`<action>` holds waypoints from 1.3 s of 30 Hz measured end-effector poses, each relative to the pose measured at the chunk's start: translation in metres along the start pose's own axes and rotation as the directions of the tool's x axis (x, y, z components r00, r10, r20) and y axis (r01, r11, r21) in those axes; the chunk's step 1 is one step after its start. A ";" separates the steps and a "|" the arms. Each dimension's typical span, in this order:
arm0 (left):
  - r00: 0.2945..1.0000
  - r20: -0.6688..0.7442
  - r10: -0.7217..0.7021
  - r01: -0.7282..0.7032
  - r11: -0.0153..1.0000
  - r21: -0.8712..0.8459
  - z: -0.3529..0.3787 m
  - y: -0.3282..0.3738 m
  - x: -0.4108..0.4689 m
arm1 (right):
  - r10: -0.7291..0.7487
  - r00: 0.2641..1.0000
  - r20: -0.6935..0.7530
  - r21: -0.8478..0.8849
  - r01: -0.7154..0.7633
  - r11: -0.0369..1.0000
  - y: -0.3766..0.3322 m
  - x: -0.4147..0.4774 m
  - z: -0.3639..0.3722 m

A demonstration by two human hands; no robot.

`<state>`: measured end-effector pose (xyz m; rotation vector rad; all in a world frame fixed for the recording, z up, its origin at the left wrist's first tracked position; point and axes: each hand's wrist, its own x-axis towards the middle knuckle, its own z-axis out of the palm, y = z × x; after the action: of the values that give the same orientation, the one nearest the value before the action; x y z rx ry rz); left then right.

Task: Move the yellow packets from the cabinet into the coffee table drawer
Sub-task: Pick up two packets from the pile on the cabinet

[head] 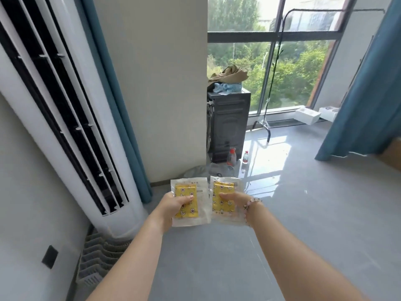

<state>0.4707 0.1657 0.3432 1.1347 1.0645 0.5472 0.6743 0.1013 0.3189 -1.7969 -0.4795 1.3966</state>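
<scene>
Glossy grey tiled floor (303, 213) across the lower right, mirror-smooth near the window, throwing back pale light. Tall white column air conditioner (65, 127) leaning through the left, rounded casing, long black louvred slot with thin white vanes. Plain matt wall pillar (156, 83) in the middle, edged by a teal curtain (121, 118) in soft vertical folds. Floor-to-ceiling window (282, 61) with dark metal frame, green trees beyond. Second teal curtain (364, 94) hanging at right. Dark boxy cabinet-like unit (227, 127) with ribbed panels beside the pillar, crumpled khaki and pale blue cloth (227, 81) heaped on top. Thin black curved stand (275, 72) rising before the glass. Two small plastic bottles (232, 157) with red caps on the floor at the unit's foot.

Bare forearms stretched forward over the floor, well away from any drawer. Left hand (173, 205) closed around the left yellow packet (187, 203): thumb pressed flat on its face, fingers hidden behind. Right hand (234, 202), beaded bracelet (251, 203) at the wrist, pinching the right yellow packet (223, 200) the same way, thumb on front. Both packets flat, rectangular, clear crinkly plastic sleeves over yellow inserts printed with small white cartoon shapes; held upright, side by side, edges nearly touching.
</scene>
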 end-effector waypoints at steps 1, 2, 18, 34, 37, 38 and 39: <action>1.000 0.011 0.001 -0.001 1.000 0.012 0.019 0.001 0.003 | 0.001 1.000 -0.024 0.025 0.000 1.000 0.004 0.003 -0.020; 1.000 0.020 0.003 -0.003 1.000 0.022 0.032 0.002 0.005 | 0.004 0.999 -0.040 0.046 -0.002 0.999 0.003 -0.004 -0.033; 0.902 0.421 -0.100 -0.040 0.950 0.310 0.345 -0.004 0.033 | 0.093 0.901 -0.424 0.336 0.061 0.940 0.116 -0.084 -0.310; 0.481 0.806 -0.344 -0.273 0.815 0.511 0.612 -0.079 -0.037 | 0.355 0.583 -0.730 0.562 0.217 0.798 0.259 -0.226 -0.453; 0.401 0.837 -0.372 -0.335 0.791 0.512 0.658 -0.088 -0.046 | 0.412 0.504 -0.759 0.580 0.238 0.779 0.274 -0.249 -0.472; 0.373 0.844 -0.385 -0.357 0.780 0.514 0.672 -0.091 -0.051 | 0.438 0.472 -0.765 0.586 0.229 0.777 0.282 -0.257 -0.476; 0.348 0.847 -0.403 -0.378 0.766 0.520 0.685 -0.096 -0.055 | 0.459 0.450 -0.766 0.595 0.227 0.771 0.291 -0.263 -0.479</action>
<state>1.0418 -0.2260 0.3051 1.7210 0.1234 -0.6340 0.9875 -0.4329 0.2975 -1.6806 0.6755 0.3620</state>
